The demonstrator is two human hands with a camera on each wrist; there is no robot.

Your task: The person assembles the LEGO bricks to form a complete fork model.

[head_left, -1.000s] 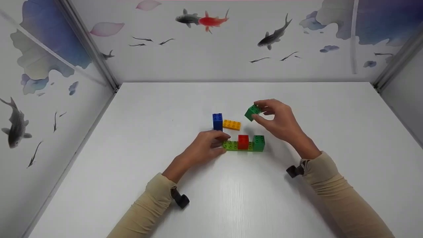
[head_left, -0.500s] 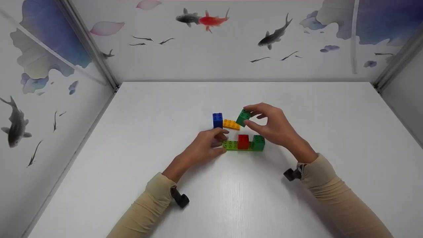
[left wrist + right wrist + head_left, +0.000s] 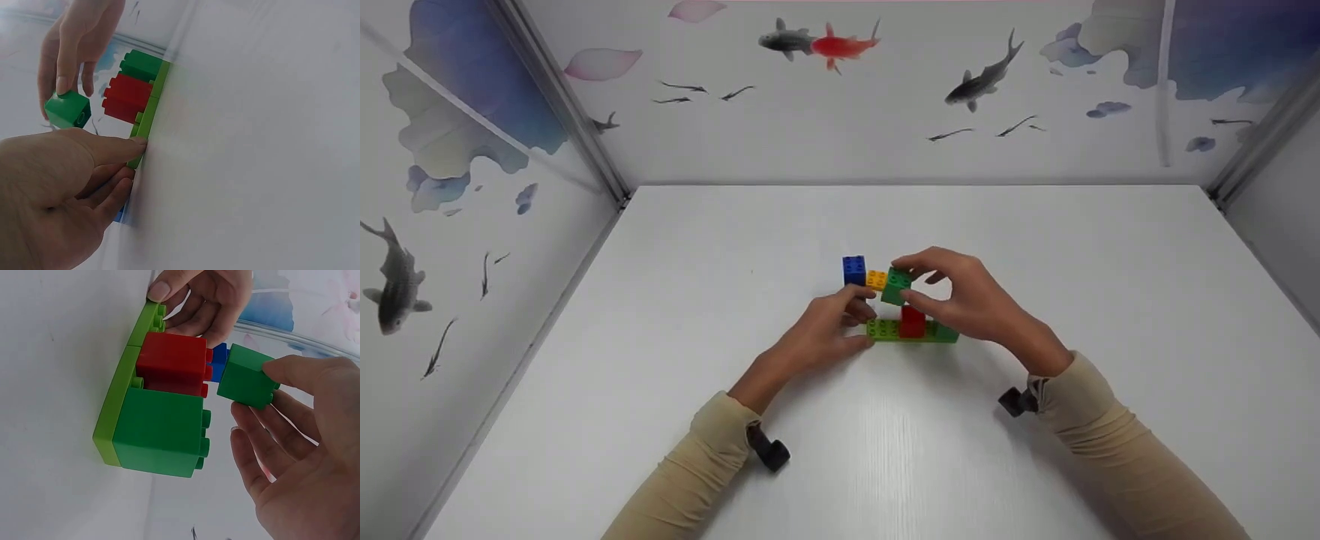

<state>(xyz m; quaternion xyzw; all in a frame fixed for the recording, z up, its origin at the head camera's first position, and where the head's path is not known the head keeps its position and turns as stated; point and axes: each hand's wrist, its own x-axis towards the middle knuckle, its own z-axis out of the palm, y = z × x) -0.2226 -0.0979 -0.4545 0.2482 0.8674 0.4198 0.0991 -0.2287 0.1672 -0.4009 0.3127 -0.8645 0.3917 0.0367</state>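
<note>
Brick (image 3: 895, 289), green one, is hanging mid-frame, right hand (image 3: 967, 300) pinching it, kinda just above the lime strip (image 3: 883, 330) that's lying left-to-right, left hand (image 3: 825, 330) pinching its left end.

I see a white back wall (image 3: 885, 146), a printed red fish (image 3: 844, 49), pink petals (image 3: 604, 65), a metal corner post (image 3: 564, 97).

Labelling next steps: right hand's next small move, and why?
Probably lower the held green brick onto the light-green strip, left of the red brick: studs show there, the left hand pinches that end, and the right hand holds the brick clear.
</note>
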